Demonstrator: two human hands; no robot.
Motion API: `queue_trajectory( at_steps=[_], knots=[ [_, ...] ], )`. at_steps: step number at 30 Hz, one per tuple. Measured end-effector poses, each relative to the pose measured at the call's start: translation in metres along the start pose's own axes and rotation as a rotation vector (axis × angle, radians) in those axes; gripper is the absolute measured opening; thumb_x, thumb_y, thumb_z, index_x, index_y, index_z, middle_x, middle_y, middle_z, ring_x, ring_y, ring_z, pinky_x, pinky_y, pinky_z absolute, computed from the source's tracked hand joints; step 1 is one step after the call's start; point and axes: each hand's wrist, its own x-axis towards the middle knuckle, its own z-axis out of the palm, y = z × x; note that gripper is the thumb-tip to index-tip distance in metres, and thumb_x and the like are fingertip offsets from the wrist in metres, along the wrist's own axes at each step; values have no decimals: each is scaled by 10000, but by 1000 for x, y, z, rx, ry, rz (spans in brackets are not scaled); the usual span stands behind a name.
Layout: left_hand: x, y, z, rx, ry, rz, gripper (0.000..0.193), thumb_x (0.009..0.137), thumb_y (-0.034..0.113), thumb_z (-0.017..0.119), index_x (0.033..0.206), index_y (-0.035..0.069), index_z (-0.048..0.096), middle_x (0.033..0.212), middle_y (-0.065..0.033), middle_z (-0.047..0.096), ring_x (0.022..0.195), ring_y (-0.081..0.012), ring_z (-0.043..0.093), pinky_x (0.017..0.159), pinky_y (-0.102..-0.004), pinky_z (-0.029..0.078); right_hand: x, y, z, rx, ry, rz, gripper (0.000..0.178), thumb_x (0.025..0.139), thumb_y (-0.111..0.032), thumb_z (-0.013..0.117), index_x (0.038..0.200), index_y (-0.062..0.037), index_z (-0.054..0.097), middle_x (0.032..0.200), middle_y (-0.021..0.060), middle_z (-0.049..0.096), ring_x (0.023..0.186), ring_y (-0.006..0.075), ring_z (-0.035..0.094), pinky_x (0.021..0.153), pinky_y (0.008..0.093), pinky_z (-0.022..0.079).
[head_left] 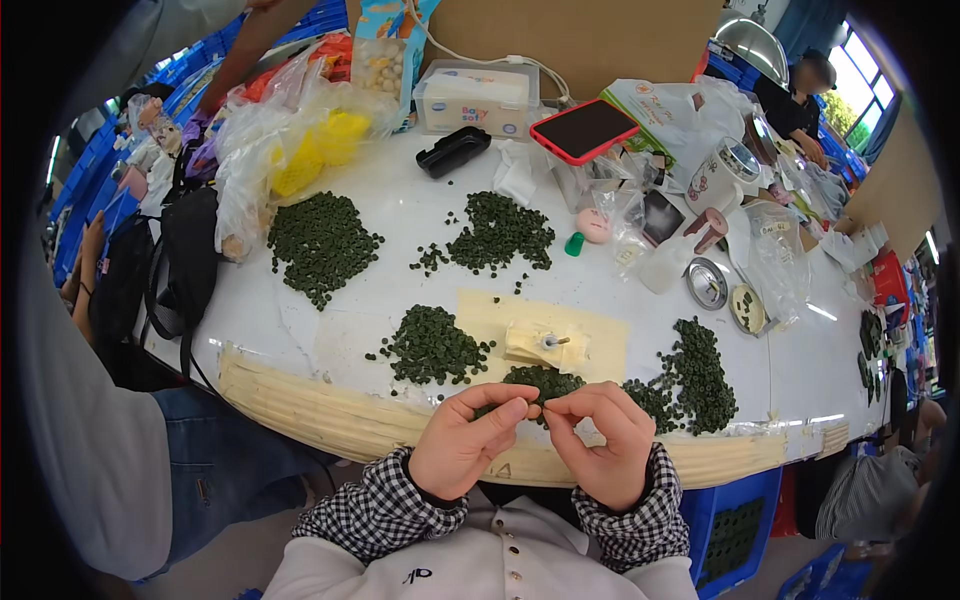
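Note:
My left hand (466, 440) and my right hand (606, 440) meet at the table's front edge, thumb and forefinger pinched on each. What sits between the fingertips is too small to make out. Just beyond them lies a pile of small dark green round pieces (540, 380), partly hidden by my fingers. A cream-coloured block with a metal pin (545, 342) stands behind that pile on a pale yellow sheet (605, 325). To the left is another green pile (430, 345); a further one (698, 375) spreads to the right.
Two more green piles (322, 245) (500, 232) lie farther back. Behind them are a black case (453, 152), a red-rimmed phone (584, 131) and a clear plastic box (478, 98). Plastic bags, a mug (722, 175) and round tins (707, 284) crowd the right. A black bag (190, 260) hangs at left.

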Motion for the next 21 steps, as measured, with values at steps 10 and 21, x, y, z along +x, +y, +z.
queue_trajectory(
  at_steps=[10,21],
  knots=[
    [1,-5,2,-39,5,62,192,889,34,568,1078,6,593,909,-60,634,553,-33,371,497,-180,307,2,3,6,86,51,27,138,715,66,676,840,21,639,792,98,616,663,173,615,577,249,493],
    [0,-7,4,60,52,100,173,893,78,584,1041,-3,624,837,-21,621,550,-36,363,485,-189,291,-1,6,10,90,69,-10,150,694,71,686,828,17,641,791,106,616,673,202,618,577,262,495]
  ],
)
